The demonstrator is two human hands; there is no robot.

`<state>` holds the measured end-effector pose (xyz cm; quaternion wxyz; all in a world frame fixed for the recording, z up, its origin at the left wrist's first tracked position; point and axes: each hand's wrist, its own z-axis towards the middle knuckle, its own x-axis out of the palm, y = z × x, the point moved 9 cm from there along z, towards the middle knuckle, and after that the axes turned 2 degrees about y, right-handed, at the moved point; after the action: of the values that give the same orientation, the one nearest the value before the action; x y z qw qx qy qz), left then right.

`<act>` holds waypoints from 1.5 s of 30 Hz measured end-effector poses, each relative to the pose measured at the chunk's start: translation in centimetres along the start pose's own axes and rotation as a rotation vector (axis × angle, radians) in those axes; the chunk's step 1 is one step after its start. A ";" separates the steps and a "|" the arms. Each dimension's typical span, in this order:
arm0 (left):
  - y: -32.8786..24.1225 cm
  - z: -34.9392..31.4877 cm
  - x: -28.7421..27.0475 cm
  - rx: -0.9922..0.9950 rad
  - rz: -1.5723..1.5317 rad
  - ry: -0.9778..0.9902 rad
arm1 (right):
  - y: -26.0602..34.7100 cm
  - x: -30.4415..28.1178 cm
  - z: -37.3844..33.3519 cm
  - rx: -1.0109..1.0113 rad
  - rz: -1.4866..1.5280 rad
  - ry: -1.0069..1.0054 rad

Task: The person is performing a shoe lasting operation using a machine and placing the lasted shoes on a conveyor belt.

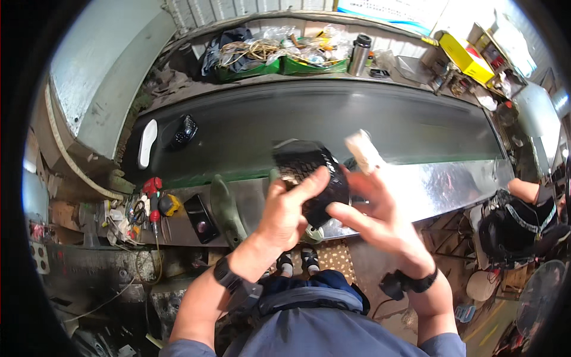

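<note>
Blue shirt [309,330], then our left hand [284,215], fingers pinching a black upper [314,160]; right hand [383,217] too blurry to tell. White sole [147,144] lies apart, so probably unfinished.

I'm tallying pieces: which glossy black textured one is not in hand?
The black piece on the dark belt, beside the white sole; the left hand holds the other one.

At the bottom middle is a blue-gray shirt [315,333] with sleeves [443,345] at both sides. Above it are dark blue pants [328,278], white socks [287,270] and dark shoes [309,256]. Both wrists wear black bands [223,273].
</note>
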<state>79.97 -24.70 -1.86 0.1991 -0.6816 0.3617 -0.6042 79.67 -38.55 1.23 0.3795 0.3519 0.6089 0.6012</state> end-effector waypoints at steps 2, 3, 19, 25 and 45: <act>-1.9 -0.9 0.9 0.106 -0.004 -0.021 | 1.2 1.4 1.5 -0.081 -0.133 -0.108; -2.6 -1.5 0.7 0.116 -0.015 -0.045 | 1.3 2.3 1.7 -0.066 -0.050 -0.056; -7.3 -7.9 -2.1 0.133 0.401 0.001 | 3.2 7.7 -5.6 0.011 -0.395 0.299; -3.0 -8.5 -3.2 -0.196 0.127 -0.006 | 0.7 4.4 -4.2 -0.006 -0.407 0.114; -6.9 -4.1 -3.7 0.533 0.420 -0.347 | -0.9 7.7 -3.0 0.076 -0.301 -0.176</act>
<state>77.69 -16.75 1.27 0.5471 -0.6090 0.2848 -0.4987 73.49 -33.19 -0.05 0.5036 0.3221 0.6414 0.4809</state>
